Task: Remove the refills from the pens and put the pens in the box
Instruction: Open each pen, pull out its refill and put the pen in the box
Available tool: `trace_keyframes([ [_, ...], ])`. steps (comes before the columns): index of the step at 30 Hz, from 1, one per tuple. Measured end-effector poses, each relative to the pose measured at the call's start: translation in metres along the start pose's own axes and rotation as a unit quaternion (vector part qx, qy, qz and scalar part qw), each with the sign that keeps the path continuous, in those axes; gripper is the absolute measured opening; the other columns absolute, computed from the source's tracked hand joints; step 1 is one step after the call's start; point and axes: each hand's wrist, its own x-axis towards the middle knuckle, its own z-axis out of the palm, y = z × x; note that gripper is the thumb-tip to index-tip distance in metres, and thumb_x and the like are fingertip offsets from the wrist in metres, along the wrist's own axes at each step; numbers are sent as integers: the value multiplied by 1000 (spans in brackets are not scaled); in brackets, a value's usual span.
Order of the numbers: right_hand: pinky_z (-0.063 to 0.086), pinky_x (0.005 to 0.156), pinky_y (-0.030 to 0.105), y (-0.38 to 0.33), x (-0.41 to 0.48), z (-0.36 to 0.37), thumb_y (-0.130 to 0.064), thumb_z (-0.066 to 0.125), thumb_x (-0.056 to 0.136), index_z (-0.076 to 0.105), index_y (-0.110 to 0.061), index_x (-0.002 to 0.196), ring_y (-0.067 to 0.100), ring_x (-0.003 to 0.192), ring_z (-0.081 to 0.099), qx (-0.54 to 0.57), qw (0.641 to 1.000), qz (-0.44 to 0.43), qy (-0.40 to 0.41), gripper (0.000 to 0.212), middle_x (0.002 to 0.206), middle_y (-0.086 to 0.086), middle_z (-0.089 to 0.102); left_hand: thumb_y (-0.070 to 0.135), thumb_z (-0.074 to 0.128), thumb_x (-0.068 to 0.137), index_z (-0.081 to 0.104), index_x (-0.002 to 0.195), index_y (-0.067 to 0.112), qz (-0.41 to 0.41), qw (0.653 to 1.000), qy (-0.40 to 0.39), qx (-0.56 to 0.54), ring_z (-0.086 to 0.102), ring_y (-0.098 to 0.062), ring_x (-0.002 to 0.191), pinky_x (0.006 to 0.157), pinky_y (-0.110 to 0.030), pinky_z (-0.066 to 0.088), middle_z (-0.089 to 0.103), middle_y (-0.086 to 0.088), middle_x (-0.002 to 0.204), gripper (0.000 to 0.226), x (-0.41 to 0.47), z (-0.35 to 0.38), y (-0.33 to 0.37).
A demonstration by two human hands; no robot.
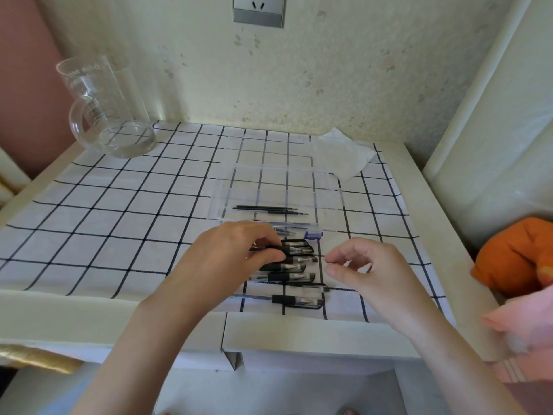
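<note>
At the middle of the worktop [74, 235] front edge, the left hand [236, 253] grips one pen [294, 250], long axis left-right. We count about six pens [299, 301] piled there on the same axis, and judge them undone. Box [339, 190] just behind holds three refills [263, 208], tips right, no pens. Right hand [368, 268] pinches the refill [321, 257] end, we think.

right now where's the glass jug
In the head view the glass jug stands at the table's far left corner, well left of the clear box.
</note>
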Motion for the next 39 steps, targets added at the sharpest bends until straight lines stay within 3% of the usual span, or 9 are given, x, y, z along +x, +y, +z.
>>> trace_keyframes([
  [4,34,57,10,1,-7,15,-24,75,75,69,-27,77,-10,65,47,-92,994,-19,-57,7,74,-12,61,42,59,85,63,97,33,-8,1000,12,-10,58,2,86,79,-21,49,65,19,92,16,1,0,-2],
  [8,35,58,9,1,-5,23,-19,78,73,70,-26,79,-13,67,46,-86,994,-20,-60,12,75,-11,59,42,59,85,62,95,34,0,1000,4,4,57,3,82,73,-17,46,63,20,88,13,2,5,0],
  [15,35,54,5,-2,-3,11,-13,78,72,72,-25,81,0,58,45,22,998,18,-62,16,66,-21,62,41,59,85,62,92,34,6,1000,-1,-9,59,0,83,76,-25,50,65,17,89,11,1,6,0],
  [18,38,56,5,-4,0,8,-20,77,73,73,-25,86,-2,61,52,108,992,28,-62,14,75,-15,69,40,60,85,62,91,34,8,1000,0,-28,59,0,83,74,-22,49,64,17,87,10,1,6,3],
  [23,40,53,17,-8,1,9,-27,75,68,74,-13,84,6,55,50,253,963,59,-74,22,70,-2,68,40,62,83,63,91,32,18,997,1,-69,58,-1,79,71,-21,48,64,17,81,11,1,7,6],
  [29,45,61,25,-11,2,12,-29,74,64,73,-13,85,16,66,56,329,943,46,-35,26,73,2,66,38,63,82,59,87,32,30,992,-8,-121,63,-7,71,75,-36,53,66,9,79,8,0,7,9],
  [33,49,60,25,-18,5,2,-22,65,77,67,-11,87,19,71,65,383,923,12,40,15,83,6,72,39,62,83,59,88,32,20,993,-12,-116,65,-7,67,75,-33,53,66,9,79,10,0,5,9],
  [35,50,57,24,-18,10,-9,-15,58,87,62,-10,87,21,70,66,402,911,-3,94,6,81,8,73,38,64,82,60,88,33,16,994,-10,-109,64,-7,70,76,-32,53,66,10,79,9,0,4,7],
  [39,49,51,22,-8,18,-32,-10,52,93,58,-12,82,17,58,61,397,896,-2,197,13,70,6,68,39,63,82,61,92,35,8,1000,0,-29,57,-1,76,75,-24,50,60,19,79,11,1,3,2],
])
